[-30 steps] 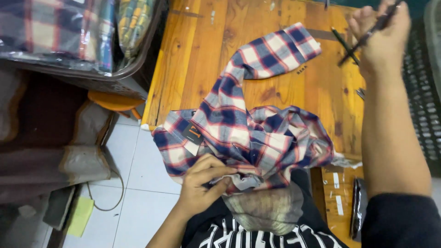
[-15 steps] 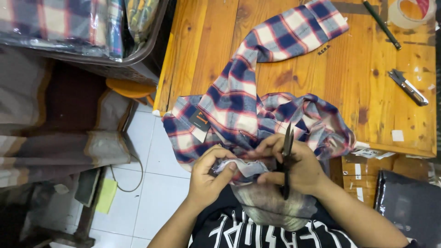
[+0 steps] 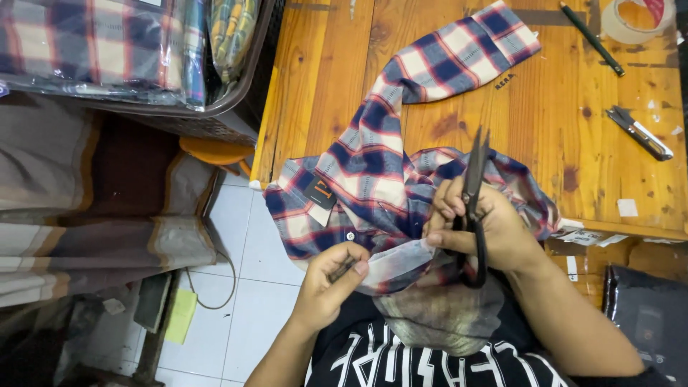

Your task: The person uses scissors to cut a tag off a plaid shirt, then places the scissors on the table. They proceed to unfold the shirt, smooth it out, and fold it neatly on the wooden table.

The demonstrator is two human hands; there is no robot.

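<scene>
Head view, looking straight down: a soft woven plaid shirt [image 3: 401,179] in navy, red and cream lies rumpled at the near edge of a varnished orange-brown wooden bench [image 3: 545,107], one sleeve stretched flat up toward the far side, the collar end with its dark square label hanging over the edge above white floor tiles [image 3: 244,236]. The right hand [image 3: 487,229] is closed around a pair of black metal scissors [image 3: 473,208], fingers through the loop handles, the slim blades pointing up and away over the cloth; whether the blades are parted is hard to make out. The left hand [image 3: 330,283] pinches a pale, thin, slightly translucent strip of fabric [image 3: 398,261] between thumb and fingertips, and the strip runs from that grip across to the base of the right thumb, just under the scissor handles. What the strip joins to is hidden by the bunched shirt. Farther off on the bench lie a dark pen [image 3: 591,29], a roll of tape [image 3: 638,20] cut off by the frame edge, and a small folding cutter [image 3: 640,132]. At upper left, a brown basket [image 3: 236,107] holds folded plaid garments in clear glossy plastic, only partly in frame.
</scene>
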